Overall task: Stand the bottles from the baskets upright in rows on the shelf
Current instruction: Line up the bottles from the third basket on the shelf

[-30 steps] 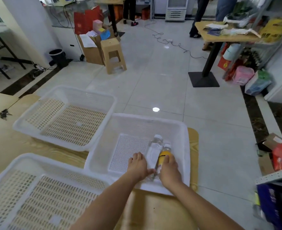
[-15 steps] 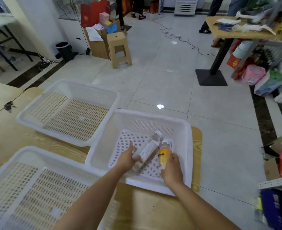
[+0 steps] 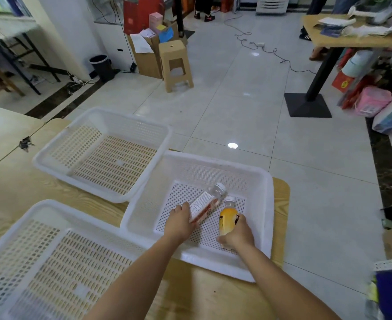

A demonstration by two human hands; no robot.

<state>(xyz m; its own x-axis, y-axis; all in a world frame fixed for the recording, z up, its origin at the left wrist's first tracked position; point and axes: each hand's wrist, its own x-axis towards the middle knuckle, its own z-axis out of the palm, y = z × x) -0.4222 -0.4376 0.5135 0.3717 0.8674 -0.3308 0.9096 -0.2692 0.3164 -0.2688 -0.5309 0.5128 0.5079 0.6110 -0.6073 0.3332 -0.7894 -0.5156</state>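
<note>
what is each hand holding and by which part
The left hand grips the clear bottle at its bottom end; the right hand grips the orange bottle around its lower body.

A cluttered shop backroom: cardboard boxes [image 3: 146, 58], packaged goods [image 3: 372, 101], tiled floor [image 3: 236, 100].

Both forearms reach forward; left hand [image 3: 180, 224] and right hand [image 3: 237, 234] grip with curled fingers [image 3: 241, 218].

There's the clear bottle [image 3: 207, 202], white cap, red-and-white label, slanting with its base under the left hand [image 3: 179, 224]. Just beside it is the orange bottle [image 3: 227, 217], white-capped too, gripped by the right hand [image 3: 236, 234]. Both are inside the white perforated basket [image 3: 265, 204].
</note>
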